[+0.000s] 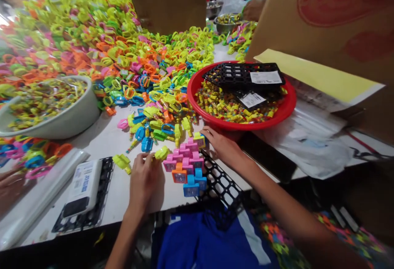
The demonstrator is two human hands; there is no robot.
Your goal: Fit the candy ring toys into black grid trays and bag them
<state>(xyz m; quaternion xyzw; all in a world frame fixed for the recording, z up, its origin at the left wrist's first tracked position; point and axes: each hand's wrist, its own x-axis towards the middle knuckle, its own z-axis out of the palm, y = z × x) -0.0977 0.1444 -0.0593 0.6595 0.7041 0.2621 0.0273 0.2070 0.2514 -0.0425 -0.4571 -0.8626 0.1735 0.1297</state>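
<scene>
In front of me a black lattice tray (223, 178) reaches over the table's front edge. Pink toy watches (184, 156), an orange toy watch (179, 173) and blue toy watches (191, 187) stand close together on it. My left hand (144, 174) has its fingers closed on a yellow toy watch (161, 153) just left of the pink ones. At the tray's far end my right hand (223, 146) pinches another yellow toy watch (199, 139). A loose yellow-green toy watch (122, 162) lies to the left of my left hand.
A large heap of toy watches (107, 43) covers the back left. Small yellow pieces fill a red basin (243, 126) and a pale basin (76, 117). A phone (266, 156) lies at right, a white device (83, 187) at left. Another person's hand (12, 189) shows at far left.
</scene>
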